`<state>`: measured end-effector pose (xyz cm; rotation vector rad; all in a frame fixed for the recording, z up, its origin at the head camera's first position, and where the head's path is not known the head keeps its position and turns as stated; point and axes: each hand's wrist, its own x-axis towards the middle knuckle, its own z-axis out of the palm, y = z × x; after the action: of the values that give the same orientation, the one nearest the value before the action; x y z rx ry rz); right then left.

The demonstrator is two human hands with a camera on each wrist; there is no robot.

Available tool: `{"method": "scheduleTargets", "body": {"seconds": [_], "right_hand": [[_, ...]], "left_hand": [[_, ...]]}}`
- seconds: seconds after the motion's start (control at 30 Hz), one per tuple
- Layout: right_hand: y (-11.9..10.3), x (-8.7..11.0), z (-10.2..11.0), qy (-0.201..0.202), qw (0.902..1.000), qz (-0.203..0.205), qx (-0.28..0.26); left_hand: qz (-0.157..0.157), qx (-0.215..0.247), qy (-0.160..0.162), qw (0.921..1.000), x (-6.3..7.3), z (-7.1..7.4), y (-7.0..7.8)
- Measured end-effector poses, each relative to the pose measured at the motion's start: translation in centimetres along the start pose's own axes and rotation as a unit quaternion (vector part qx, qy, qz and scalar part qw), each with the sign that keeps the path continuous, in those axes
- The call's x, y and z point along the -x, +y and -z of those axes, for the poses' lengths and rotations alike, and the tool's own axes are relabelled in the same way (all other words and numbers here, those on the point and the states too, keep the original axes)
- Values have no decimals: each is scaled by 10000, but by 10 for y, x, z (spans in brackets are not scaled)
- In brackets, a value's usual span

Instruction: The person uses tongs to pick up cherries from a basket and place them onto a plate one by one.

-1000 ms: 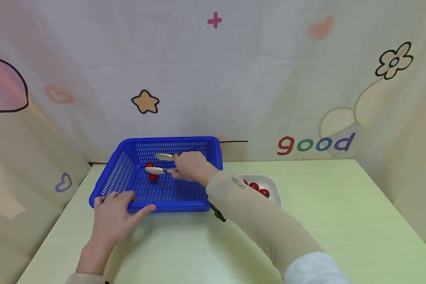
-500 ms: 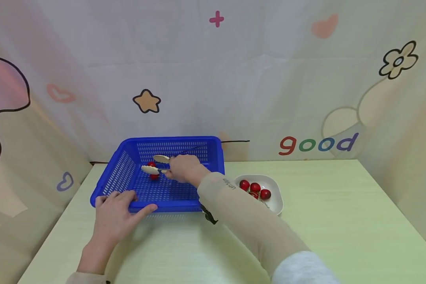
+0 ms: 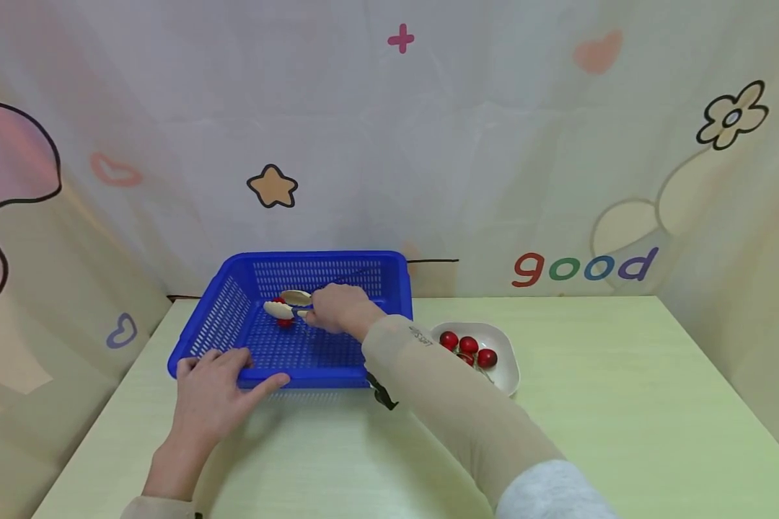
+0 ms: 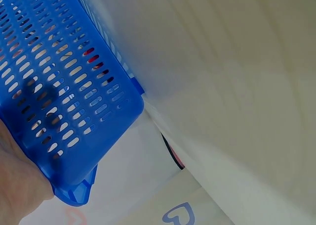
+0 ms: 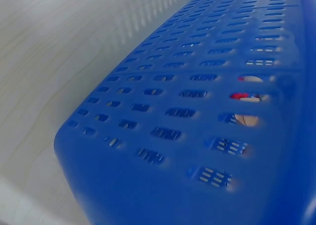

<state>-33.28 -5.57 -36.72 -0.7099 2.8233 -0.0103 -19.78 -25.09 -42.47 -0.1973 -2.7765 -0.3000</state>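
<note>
My left hand (image 3: 210, 400) grips the near left rim of a blue slotted plastic basket (image 3: 337, 377), fingers over the edge and thumb along the front. Inside the basket, my right hand (image 3: 342, 308) holds tongs (image 3: 278, 311) with cream scalloped tips, pointing left. Red cherries (image 3: 285, 324) lie under and beside those tips, partly hidden by them. In the left wrist view, the hand (image 4: 19, 180) meets the rim beside the basket's slotted wall (image 4: 79, 160). The right wrist view is mostly basket wall (image 5: 148, 195); the right hand is out of its sight.
A white dish (image 3: 509, 367) with several stemmed red cherries (image 3: 487, 358) stands right of the basket, partly covered by the right sleeve (image 3: 448, 389). A printed curtain (image 3: 428, 158) hangs behind the pale table (image 3: 623, 404).
The right hand and tongs have moved a little left, and the tips now stand closer together, low over the cherries. The sleeve has uncovered more of the dish. The left hand keeps its place.
</note>
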Motion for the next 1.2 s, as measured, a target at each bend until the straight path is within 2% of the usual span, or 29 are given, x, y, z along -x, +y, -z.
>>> {"method": "scheduleTargets", "body": {"seconds": [0.43, 0.7, 1.2], "right_hand": [[3, 3, 3, 87, 9996, 103, 263], [15, 14, 9, 266, 9992, 301, 51], [36, 42, 22, 426, 9971, 591, 217]], "left_hand": [[5, 1, 30, 10000, 1, -3, 1], [19, -24, -15, 10000, 0, 0, 1], [46, 38, -105, 9999, 0, 1, 3]]}}
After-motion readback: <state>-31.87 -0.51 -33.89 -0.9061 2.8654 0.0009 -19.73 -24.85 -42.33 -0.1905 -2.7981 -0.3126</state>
